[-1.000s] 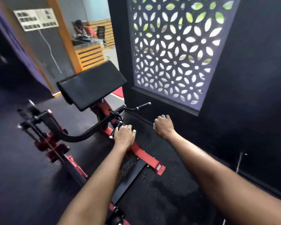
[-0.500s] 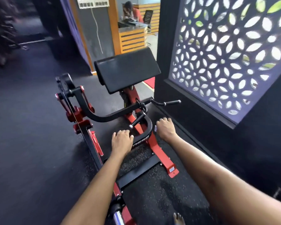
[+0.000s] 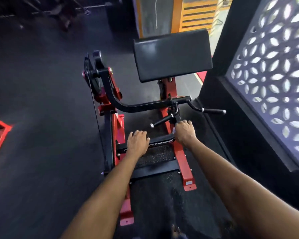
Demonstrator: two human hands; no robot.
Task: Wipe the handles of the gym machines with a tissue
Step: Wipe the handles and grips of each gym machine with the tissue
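A red and black curl machine (image 3: 169,94) stands in front of me, with a black arm pad (image 3: 173,54) at its top. Two black handles branch from its lever arm: a near handle (image 3: 160,121) angled down to the left and a far handle (image 3: 212,110) pointing right. My right hand (image 3: 185,131) is curled round a white tissue (image 3: 173,131), of which only a small bit shows. This hand sits right beside the base of the near handle. My left hand (image 3: 138,142) lies loosely over a black crossbar (image 3: 160,143) with lettering and holds nothing.
A perforated white screen (image 3: 273,83) set in a black wall closes off the right side. A weight plate (image 3: 93,80) hangs on the machine's left. A red frame (image 3: 0,133) lies on the dark floor at far left. My foot (image 3: 175,232) shows at the bottom.
My view has swung round to behind the machine. Both hands have moved closer to the lever arm; my right hand now sits beside the near handle's base.
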